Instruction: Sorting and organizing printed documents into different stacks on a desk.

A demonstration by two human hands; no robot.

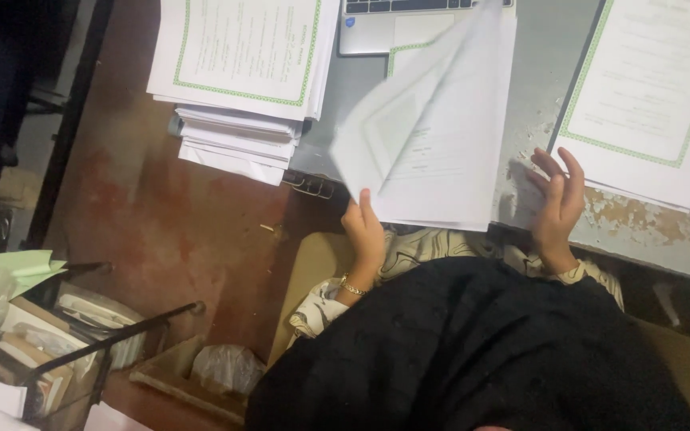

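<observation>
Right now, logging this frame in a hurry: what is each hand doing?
Left hand: closed on the bottom edge of the paper sheets.
Right hand: open, fingers spread, holding nothing.

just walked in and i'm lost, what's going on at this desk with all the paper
A person seated at a grey desk holds a loose sheaf of white sheets by its lower edge in the left hand. The right hand is open beside it, holding nothing. Green-bordered pages lie stacked at the left and the right, with a laptop behind the sheaf.
</observation>
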